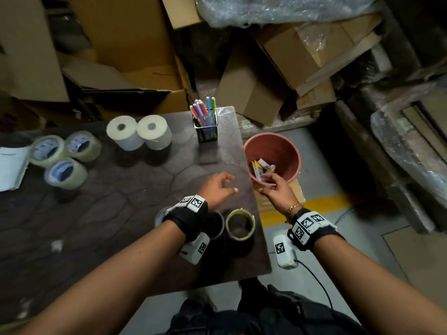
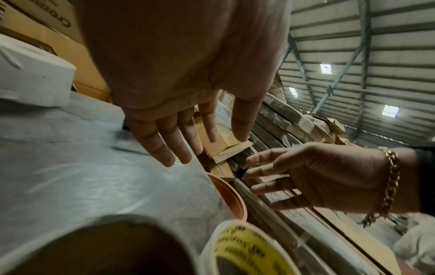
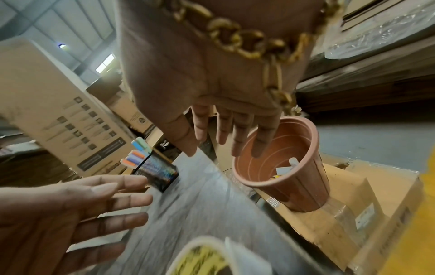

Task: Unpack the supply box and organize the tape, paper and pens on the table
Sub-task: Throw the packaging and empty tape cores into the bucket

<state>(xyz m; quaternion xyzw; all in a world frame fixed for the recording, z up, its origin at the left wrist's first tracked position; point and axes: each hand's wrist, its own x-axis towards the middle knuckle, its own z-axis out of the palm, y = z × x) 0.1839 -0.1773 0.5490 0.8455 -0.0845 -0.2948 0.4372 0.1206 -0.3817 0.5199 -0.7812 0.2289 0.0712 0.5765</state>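
Note:
On the dark table [image 1: 121, 213] stand three clear tape rolls [image 1: 65, 155] at the left, two white paper rolls [image 1: 140, 131] behind them, and a mesh holder of coloured pens [image 1: 205, 124] at the back right. A yellow-lined tape roll [image 1: 240, 223] and a second roll [image 1: 216, 227], half hidden by my wrist, sit near the front right corner. My left hand [image 1: 227, 183] hovers over the table's right side, fingers spread and holding nothing. My right hand [image 1: 271, 184] hangs open over the near rim of the terracotta bin [image 1: 285, 146]; in the right wrist view its fingers [image 3: 237, 137] are straight.
Loose white papers [image 1: 12, 168] lie at the table's far left. The bin holds paper scraps and stands on a flat cardboard box [image 1: 296, 189] just off the table's right edge. Cardboard boxes [image 1: 249, 90] and plastic-wrapped goods crowd the back and right.

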